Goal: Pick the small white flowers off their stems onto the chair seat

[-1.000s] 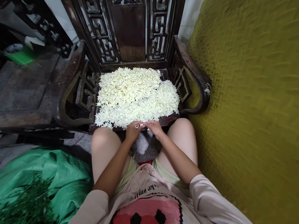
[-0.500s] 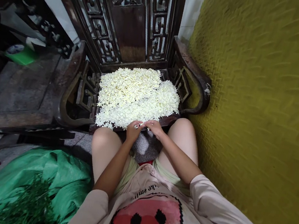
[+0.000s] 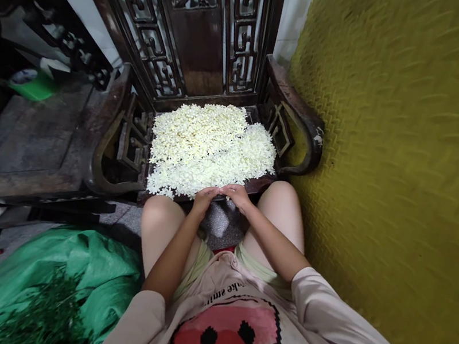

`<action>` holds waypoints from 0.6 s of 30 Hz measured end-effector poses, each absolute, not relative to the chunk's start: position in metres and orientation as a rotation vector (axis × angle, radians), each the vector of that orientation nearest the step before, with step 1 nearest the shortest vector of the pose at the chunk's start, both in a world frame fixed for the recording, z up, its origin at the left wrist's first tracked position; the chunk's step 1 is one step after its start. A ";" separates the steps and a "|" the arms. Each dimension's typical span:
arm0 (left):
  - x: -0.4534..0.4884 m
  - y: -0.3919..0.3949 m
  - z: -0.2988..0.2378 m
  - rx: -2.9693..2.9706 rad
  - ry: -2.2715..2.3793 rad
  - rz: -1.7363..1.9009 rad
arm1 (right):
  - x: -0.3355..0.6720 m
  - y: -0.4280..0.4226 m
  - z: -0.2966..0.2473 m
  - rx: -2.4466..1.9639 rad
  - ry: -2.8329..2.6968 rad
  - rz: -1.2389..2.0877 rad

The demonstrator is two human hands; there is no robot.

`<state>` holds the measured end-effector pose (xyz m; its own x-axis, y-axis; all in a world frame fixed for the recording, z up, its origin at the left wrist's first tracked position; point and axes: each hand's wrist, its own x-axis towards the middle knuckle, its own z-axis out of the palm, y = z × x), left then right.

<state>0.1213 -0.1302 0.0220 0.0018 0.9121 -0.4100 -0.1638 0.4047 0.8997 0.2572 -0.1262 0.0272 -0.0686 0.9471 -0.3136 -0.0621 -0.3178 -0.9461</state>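
A wide layer of small white and cream blossoms (image 3: 211, 146) covers most of the seat of a dark carved wooden chair (image 3: 204, 83). At the front edge of this seat, close to the nearest blossoms, my left hand (image 3: 205, 198) and my right hand (image 3: 236, 195) meet at the fingertips. Both are closed in a pinch. Whatever lies between the fingers is too small and too covered to make out.
The chair's curved armrests (image 3: 315, 142) flank the seat. A yellow textured surface (image 3: 396, 163) rises at the right. On the left stands another wooden chair (image 3: 29, 140) bearing a green container (image 3: 36, 86). Below it lies a green sheet (image 3: 105, 268) with leafy sprigs (image 3: 44, 311).
My left hand has turned slightly and its fingers have drawn in; the small white bits that showed at its fingers are out of sight. The right hand stays almost where it was.
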 end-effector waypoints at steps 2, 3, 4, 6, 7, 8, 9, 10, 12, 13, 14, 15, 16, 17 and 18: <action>0.121 -0.130 0.023 0.723 1.267 0.967 | 0.257 -0.127 0.027 -1.346 -1.022 1.537; 0.121 -0.130 0.024 0.714 1.258 0.959 | 0.257 -0.127 0.026 -1.338 -1.021 1.550; 0.120 -0.130 0.024 0.708 1.248 0.951 | 0.257 -0.127 0.026 -1.330 -1.023 1.564; 0.119 -0.130 0.025 0.705 1.232 0.934 | 0.258 -0.127 0.024 -1.329 -1.034 1.585; 0.119 -0.130 0.026 0.704 1.226 0.925 | 0.258 -0.127 0.023 -1.338 -1.040 1.593; 0.118 -0.130 0.026 0.705 1.221 0.916 | 0.259 -0.127 0.023 -1.353 -1.045 1.599; 0.117 -0.129 0.026 0.707 1.216 0.908 | 0.259 -0.127 0.023 -1.369 -1.046 1.606; 0.117 -0.129 0.026 0.708 1.211 0.902 | 0.259 -0.127 0.023 -1.385 -1.041 1.615; 0.115 -0.128 0.026 0.715 1.208 0.900 | 0.259 -0.128 0.025 -1.403 -1.022 1.640; 0.115 -0.128 0.025 0.718 1.213 0.902 | 0.259 -0.128 0.026 -1.406 -1.014 1.654; 0.114 -0.128 0.025 0.718 1.225 0.902 | 0.259 -0.128 0.028 -1.409 -1.008 1.666; 0.113 -0.128 0.024 0.715 1.240 0.903 | 0.259 -0.128 0.029 -1.410 -1.004 1.675; 0.112 -0.128 0.024 0.710 1.255 0.903 | 0.259 -0.128 0.030 -1.409 -1.004 1.683; 0.112 -0.127 0.024 0.705 1.268 0.904 | 0.259 -0.128 0.030 -1.408 -1.004 1.685; 0.112 -0.128 0.024 0.700 1.276 0.908 | 0.259 -0.128 0.030 -1.410 -1.004 1.684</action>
